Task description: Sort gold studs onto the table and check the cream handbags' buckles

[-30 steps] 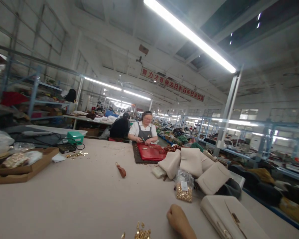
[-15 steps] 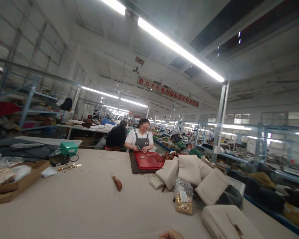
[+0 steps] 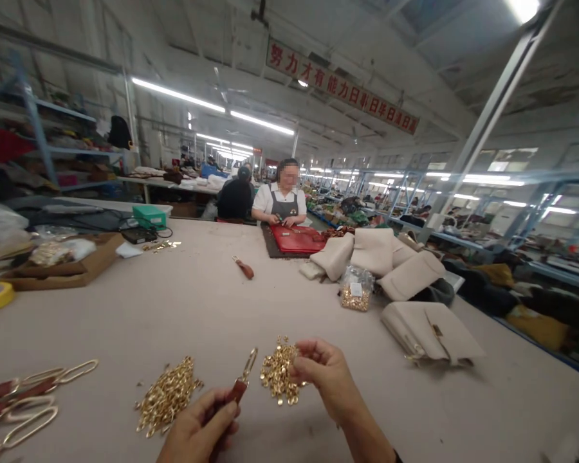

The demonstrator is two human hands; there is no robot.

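Both hands now in view, camera tipped down. Left hand (image 3: 200, 431) clamped on strap tab (image 3: 238, 388); right hand (image 3: 325, 373) pinching at rivets (image 3: 277, 376) right of it. Finished tabs (image 3: 22, 402) far left on counter (image 3: 174, 315); ring pile (image 3: 166, 395) suggests more remain.

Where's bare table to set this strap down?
The table is bare ahead, between the two gold hardware piles and the brown tab. Also right of the right hand, before the cream bag. Crowded: far left, strap loops.
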